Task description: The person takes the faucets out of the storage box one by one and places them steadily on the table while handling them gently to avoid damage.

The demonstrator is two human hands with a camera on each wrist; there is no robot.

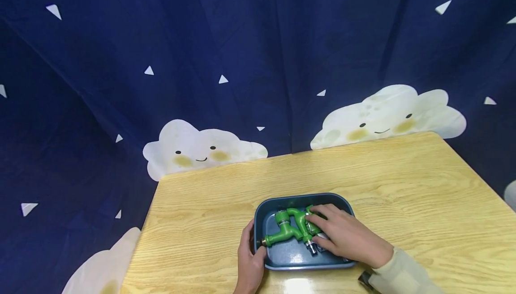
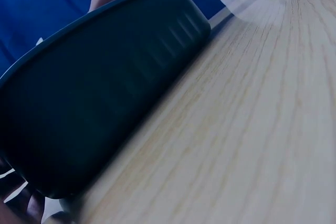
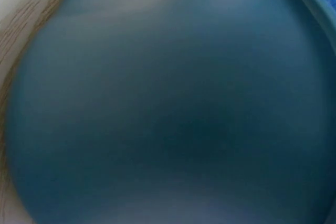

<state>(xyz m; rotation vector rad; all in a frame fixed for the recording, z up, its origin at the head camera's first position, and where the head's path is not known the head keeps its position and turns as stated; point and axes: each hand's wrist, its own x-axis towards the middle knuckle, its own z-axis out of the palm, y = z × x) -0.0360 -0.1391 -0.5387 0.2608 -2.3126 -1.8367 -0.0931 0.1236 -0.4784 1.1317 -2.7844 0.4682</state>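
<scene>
A blue plastic bin (image 1: 306, 267) sits on the wooden table with several green taps in it. My left hand (image 1: 250, 262) grips its left side, thumb at the rim and fingers around the outer wall. One tap (image 1: 285, 231) lies on the left, its brass threaded end towards that wall. A second tap (image 1: 299, 219) lies beside it. My right hand (image 1: 348, 236) reaches in over the right side, fingers and thumb around another green tap (image 1: 313, 228), which it partly covers. In the right wrist view the bin's blue wall (image 3: 168, 103) fills nearly everything.
The wooden table (image 1: 209, 222) extends around the bin on all sides. Behind it hangs a dark blue curtain (image 1: 242, 39) with white clouds and triangles. A black band (image 1: 366, 279) shows at the right wrist.
</scene>
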